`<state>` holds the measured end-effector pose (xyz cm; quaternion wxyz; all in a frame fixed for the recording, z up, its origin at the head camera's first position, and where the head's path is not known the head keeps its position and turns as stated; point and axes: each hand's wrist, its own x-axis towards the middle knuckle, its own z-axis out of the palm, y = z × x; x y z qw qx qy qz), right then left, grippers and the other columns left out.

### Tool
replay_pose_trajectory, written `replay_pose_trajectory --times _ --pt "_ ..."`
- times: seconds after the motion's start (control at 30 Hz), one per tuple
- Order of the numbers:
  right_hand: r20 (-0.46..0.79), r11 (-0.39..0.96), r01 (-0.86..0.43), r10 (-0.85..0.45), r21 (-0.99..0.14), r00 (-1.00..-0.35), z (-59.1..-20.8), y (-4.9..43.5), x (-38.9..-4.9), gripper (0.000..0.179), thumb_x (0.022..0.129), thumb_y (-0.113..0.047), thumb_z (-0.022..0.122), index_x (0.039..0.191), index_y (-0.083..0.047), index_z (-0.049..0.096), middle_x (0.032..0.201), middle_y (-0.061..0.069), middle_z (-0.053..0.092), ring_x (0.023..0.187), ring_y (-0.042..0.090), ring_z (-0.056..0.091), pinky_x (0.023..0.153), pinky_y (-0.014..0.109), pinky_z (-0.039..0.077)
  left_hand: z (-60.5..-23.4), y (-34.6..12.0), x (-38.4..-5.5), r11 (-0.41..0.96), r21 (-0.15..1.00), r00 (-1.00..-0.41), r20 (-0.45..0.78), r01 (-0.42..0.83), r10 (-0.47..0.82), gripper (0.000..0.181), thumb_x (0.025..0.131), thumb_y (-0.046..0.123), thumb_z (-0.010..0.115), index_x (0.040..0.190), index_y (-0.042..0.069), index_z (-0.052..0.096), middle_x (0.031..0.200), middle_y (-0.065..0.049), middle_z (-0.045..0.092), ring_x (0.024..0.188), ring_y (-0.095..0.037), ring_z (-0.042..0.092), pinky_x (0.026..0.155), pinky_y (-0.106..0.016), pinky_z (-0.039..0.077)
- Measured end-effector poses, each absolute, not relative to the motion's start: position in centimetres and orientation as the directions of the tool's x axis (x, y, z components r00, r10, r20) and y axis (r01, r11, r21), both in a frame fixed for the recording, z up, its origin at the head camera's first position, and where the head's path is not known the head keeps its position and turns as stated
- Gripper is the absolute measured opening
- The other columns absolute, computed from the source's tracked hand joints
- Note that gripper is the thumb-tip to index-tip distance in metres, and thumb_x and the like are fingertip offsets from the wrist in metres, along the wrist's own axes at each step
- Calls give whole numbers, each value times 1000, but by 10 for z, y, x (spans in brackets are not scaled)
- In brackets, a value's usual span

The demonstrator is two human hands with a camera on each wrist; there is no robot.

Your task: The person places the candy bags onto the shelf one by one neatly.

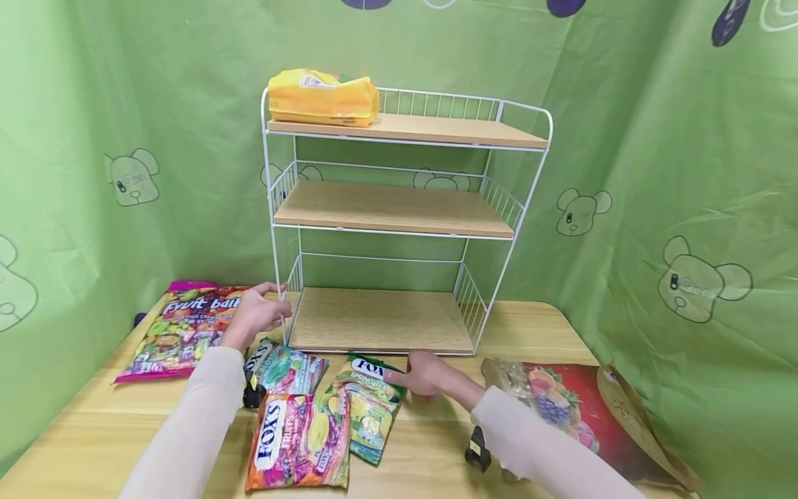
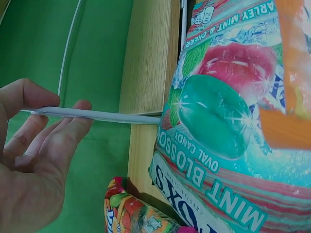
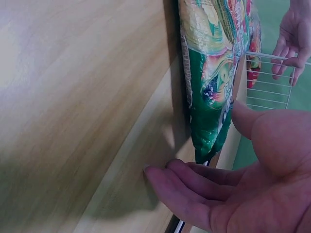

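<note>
My left hand (image 1: 257,313) grips the front left post (image 2: 107,115) of a white wire rack with wooden shelves (image 1: 394,208), thumb on one side and fingers on the other. Close below that hand lies a Fox's mint blossom candy bag (image 1: 289,371). At the rack's front edge my right hand (image 1: 430,374) reaches the upper right corner of a green Fox's spring tea candy bag (image 1: 368,405). In the right wrist view its thumb (image 3: 248,119) is right at the bag's edge, and the loosely bent fingers lie past the corner without closing on it.
A Fox's fruits bag (image 1: 302,440) lies in front, beside the green bag. A large Fruit bait candy bag (image 1: 181,333) is at the left. A red and brown fruit-printed bag (image 1: 573,416) lies right. On the top shelf sits a yellow package (image 1: 321,100). Green curtains (image 1: 673,208) surround the table.
</note>
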<state>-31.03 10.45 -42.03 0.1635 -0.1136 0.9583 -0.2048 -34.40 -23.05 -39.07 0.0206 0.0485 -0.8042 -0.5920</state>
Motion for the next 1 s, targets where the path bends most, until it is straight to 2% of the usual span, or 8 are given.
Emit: replay_pose_trajectory --times 0.17,0.27,0.37,0.5,0.6,0.73,0.9,1.0 --pt "-261 886 -132 -269 -445 -927 -421 105 -309 61 96 -57 61 108 3 63 96 17 66 61 25 66 62 37 59 -390 -229 -344 320 946 -994 -10 -45 -111 50 86 2 67 134 2 56 114 -16 65 71 -9 58 66 -22 56" --pt "-257 887 -133 -267 -442 -929 -421 105 -309 62 96 -58 59 109 3 63 96 17 67 61 25 67 64 37 59 -389 -227 -344 327 944 -993 -5 -44 -117 50 85 1 66 134 2 56 126 -21 62 70 -9 55 63 -21 54" --pt "-254 888 -134 -266 -440 -930 -421 106 -310 61 97 -58 58 108 2 63 95 16 66 62 25 67 65 37 58 -388 -226 -343 339 939 -993 -5 -46 -121 53 85 0 66 137 3 55 125 -22 61 70 -9 54 62 -21 52" --pt "-251 886 -131 -264 -445 -931 -422 106 -309 62 97 -58 58 111 3 63 96 16 66 63 24 66 64 38 59 -389 -226 -344 391 917 -991 -22 -72 -130 54 87 5 66 139 3 54 119 -19 63 81 -14 60 72 -25 56" --pt "-246 881 -136 -270 -453 -931 -423 107 -308 62 97 -58 58 111 3 62 95 15 66 64 25 66 64 38 59 -392 -226 -343 433 897 -989 -35 -95 -144 47 88 10 67 134 3 60 118 -17 66 87 -18 62 75 -26 55" --pt "-243 872 -138 -278 -469 -929 -424 107 -307 61 97 -56 59 110 3 62 93 15 65 64 25 66 62 38 59 -393 -226 -342 447 890 -990 -30 -89 -138 38 87 11 68 124 3 66 116 -16 67 87 -19 62 72 -24 54" --pt "-241 865 -138 -282 -482 -929 -425 108 -307 63 97 -56 59 113 4 62 94 15 64 65 25 66 59 37 59 -393 -228 -341 418 905 -994 -40 -81 -106 36 88 11 68 122 1 64 124 -20 65 101 -26 64 86 -32 58" --pt "-238 864 -137 -280 -485 -930 -425 108 -307 63 97 -56 59 113 5 62 95 16 65 65 25 66 58 37 59 -392 -228 -341 407 910 -995 -42 -76 -93 35 89 11 67 122 0 63 124 -20 64 103 -26 64 89 -33 58"
